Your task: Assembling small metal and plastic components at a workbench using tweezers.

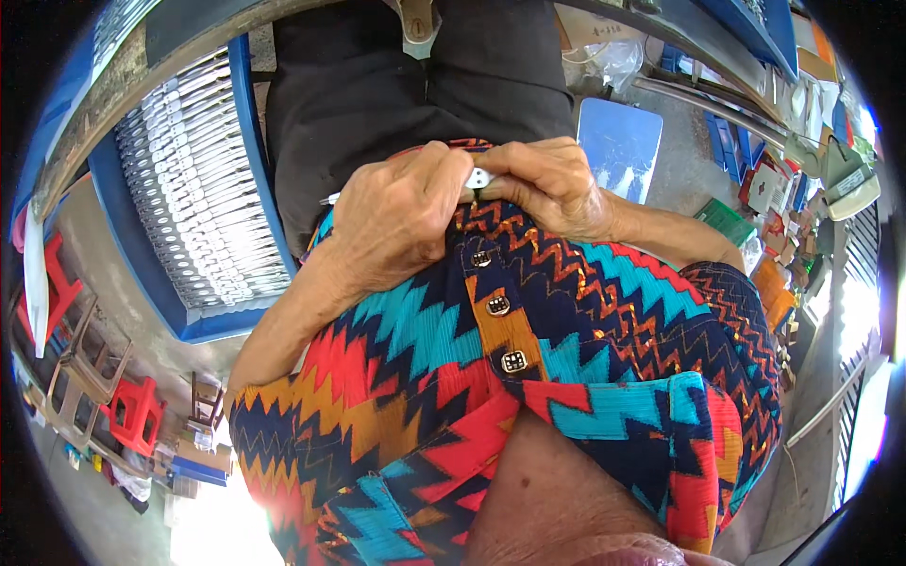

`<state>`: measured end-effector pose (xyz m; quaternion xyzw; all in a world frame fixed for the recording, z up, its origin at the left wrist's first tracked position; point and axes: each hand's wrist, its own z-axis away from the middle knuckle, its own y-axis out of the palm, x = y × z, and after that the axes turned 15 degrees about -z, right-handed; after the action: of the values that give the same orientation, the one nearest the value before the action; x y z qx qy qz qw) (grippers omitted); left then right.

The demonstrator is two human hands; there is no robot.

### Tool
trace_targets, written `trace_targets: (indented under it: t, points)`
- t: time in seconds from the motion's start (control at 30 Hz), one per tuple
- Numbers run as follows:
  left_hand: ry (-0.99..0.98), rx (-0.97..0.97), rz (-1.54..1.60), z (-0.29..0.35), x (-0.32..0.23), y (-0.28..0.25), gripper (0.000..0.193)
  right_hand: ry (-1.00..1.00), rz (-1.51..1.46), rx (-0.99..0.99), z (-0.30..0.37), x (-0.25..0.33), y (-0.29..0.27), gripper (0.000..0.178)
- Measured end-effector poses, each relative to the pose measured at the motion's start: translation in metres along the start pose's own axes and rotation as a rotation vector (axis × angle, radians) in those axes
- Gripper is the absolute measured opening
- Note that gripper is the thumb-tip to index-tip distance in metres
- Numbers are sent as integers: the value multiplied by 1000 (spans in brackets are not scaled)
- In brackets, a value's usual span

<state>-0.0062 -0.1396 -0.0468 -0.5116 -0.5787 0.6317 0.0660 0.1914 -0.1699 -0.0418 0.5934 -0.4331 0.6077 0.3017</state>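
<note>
In front of my belly both hands meet at a small pale piece with dark holes [480, 177]. My left hand [401, 208] is closed round one side of it, its fingers curled and mostly hidden behind the knuckles. A thin silvery tip [329, 199] juts out past that hand's left side; I cannot tell whether it belongs to the same piece. My right hand [552, 184] pinches the other side between thumb and bent forefinger. Most of the piece is covered by the fingers. Below it lies my zigzag-patterned shirt [585, 283] with dark square buttons.
On the left, a blue tray [195, 332] holds rows of slim silver metal pieces with holes. Beyond my dark trousers [368, 104] runs a bench edge [123, 90]. Red stools [135, 415] stand at lower left. A worn blue board [618, 141] and a cluttered shelf area lie right.
</note>
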Motion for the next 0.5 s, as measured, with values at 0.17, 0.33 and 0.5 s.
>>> trace_targets:
  t: [0.17, 0.33, 0.5]
  points:
    - [59, 31, -13, 0, 2, -3, 14, 40, 12, 18, 3, -2, 0, 19]
    - [50, -3, -18, 1, 2, -2, 15, 36, -6, -4, -1, 1, 2, 18]
    - [33, -14, -27, -4, 7, -2, 16, 32, -8, -21, -9, 1, -1, 16]
